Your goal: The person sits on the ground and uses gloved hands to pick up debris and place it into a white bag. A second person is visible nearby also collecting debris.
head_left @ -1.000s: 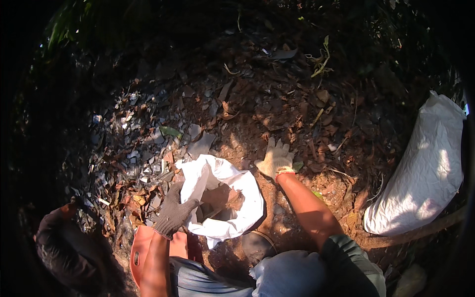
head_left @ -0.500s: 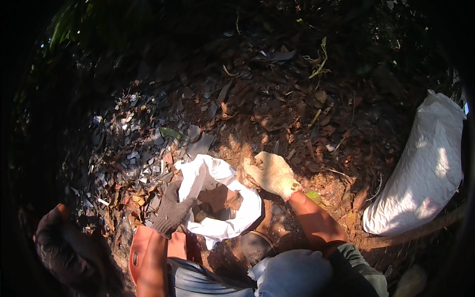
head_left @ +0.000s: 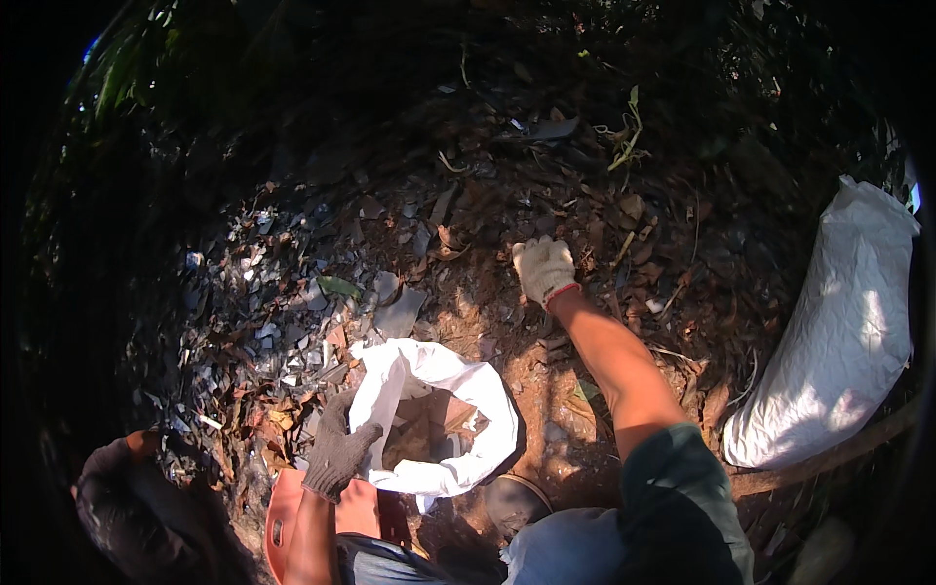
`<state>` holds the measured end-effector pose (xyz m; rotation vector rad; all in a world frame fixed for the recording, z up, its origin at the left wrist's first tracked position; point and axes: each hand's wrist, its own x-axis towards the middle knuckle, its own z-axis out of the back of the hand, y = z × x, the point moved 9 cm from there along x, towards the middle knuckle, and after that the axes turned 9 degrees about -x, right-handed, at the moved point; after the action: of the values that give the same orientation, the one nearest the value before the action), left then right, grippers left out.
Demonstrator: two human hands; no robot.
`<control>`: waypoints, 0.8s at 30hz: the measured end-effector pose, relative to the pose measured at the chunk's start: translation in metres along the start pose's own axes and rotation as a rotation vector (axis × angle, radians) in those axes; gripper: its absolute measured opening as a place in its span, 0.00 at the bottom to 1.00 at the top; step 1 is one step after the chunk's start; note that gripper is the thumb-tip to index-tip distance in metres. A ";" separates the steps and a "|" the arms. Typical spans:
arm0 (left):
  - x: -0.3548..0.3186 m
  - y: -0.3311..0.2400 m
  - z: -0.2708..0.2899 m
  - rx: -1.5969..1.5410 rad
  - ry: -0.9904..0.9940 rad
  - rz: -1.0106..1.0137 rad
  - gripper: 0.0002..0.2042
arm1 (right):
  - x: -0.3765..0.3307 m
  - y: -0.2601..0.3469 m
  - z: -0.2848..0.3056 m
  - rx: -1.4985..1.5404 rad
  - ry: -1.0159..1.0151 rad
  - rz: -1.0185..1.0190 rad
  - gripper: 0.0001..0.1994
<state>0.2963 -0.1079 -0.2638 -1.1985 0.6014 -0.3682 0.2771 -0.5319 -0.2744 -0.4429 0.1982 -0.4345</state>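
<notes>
My left hand [head_left: 337, 450], in a dark grey knit glove, grips the near-left rim of an open white sack [head_left: 483, 398] that stands on the ground in front of me. Dry leaves and pale shards lie inside the sack. My right hand [head_left: 544, 267], in a light knit glove with a red cuff, is stretched out beyond the sack and presses down on the dry leaf litter [head_left: 487, 219], fingers curled. Whether it holds any leaves I cannot tell.
A full, tied white sack [head_left: 840, 336] lies at the right against a root or branch [head_left: 829, 460]. Grey shards [head_left: 253, 322] are scattered over the ground at left. A dark rounded object [head_left: 127, 497] sits at lower left. Green plants [head_left: 146, 68] shade the far side.
My right hand was at the sack's right rim half a second ago and has since reached forward onto the leaf litter. My left hand kept its hold on the sack.
</notes>
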 end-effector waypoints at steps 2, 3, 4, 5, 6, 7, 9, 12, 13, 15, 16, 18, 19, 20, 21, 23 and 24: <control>-0.003 0.002 0.002 -0.042 -0.015 -0.017 0.29 | 0.001 -0.020 0.013 0.078 -0.064 -0.093 0.18; -0.010 0.004 0.011 0.002 -0.030 -0.016 0.29 | 0.004 -0.023 0.025 0.117 -0.115 -0.079 0.17; -0.007 0.003 0.007 0.021 -0.007 -0.031 0.29 | -0.003 -0.047 0.031 0.124 -0.154 -0.097 0.16; -0.001 0.000 0.004 0.038 0.005 -0.062 0.28 | -0.009 -0.064 0.041 0.138 -0.243 -0.128 0.15; 0.001 0.001 0.003 0.041 0.009 -0.047 0.29 | -0.010 -0.074 0.043 0.144 -0.221 -0.153 0.15; 0.001 0.002 0.002 0.044 0.011 -0.031 0.29 | -0.012 -0.081 0.045 0.151 -0.201 -0.176 0.15; 0.003 0.002 0.005 0.118 0.011 -0.060 0.29 | -0.013 -0.098 0.047 0.184 -0.196 -0.262 0.15; -0.005 0.009 0.005 0.042 0.007 -0.064 0.30 | -0.023 -0.169 0.057 0.418 -0.285 -0.480 0.19; -0.007 0.004 0.004 0.104 0.032 -0.079 0.30 | -0.022 -0.200 0.052 0.492 -0.232 -0.548 0.21; -0.006 0.007 0.004 0.038 0.041 -0.078 0.30 | -0.025 -0.231 0.069 0.428 -0.290 -0.494 0.22; -0.009 0.011 0.011 0.009 0.026 -0.073 0.30 | -0.030 -0.221 0.092 0.395 -0.319 -0.453 0.21; -0.010 0.016 0.020 0.006 0.020 -0.066 0.30 | -0.054 -0.186 0.127 0.224 -0.402 -0.420 0.18; -0.006 0.013 0.016 0.054 0.019 -0.087 0.30 | -0.066 -0.179 0.133 0.213 -0.374 -0.383 0.15; -0.003 0.009 0.013 0.108 0.018 -0.106 0.30 | -0.078 -0.170 0.135 0.268 -0.337 -0.335 0.14; -0.003 0.006 0.012 0.121 0.002 -0.119 0.30 | -0.088 -0.153 0.134 0.248 -0.326 -0.314 0.14; -0.004 -0.004 0.003 0.150 -0.027 -0.144 0.31 | -0.102 -0.122 0.127 0.350 -0.275 -0.242 0.16; -0.003 -0.008 0.002 0.164 -0.038 -0.161 0.31 | -0.114 -0.104 0.131 0.455 -0.263 -0.202 0.18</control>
<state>0.2952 -0.1072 -0.2547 -1.0966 0.4342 -0.5192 0.1744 -0.5173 -0.1001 -0.0689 -0.2012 -0.5958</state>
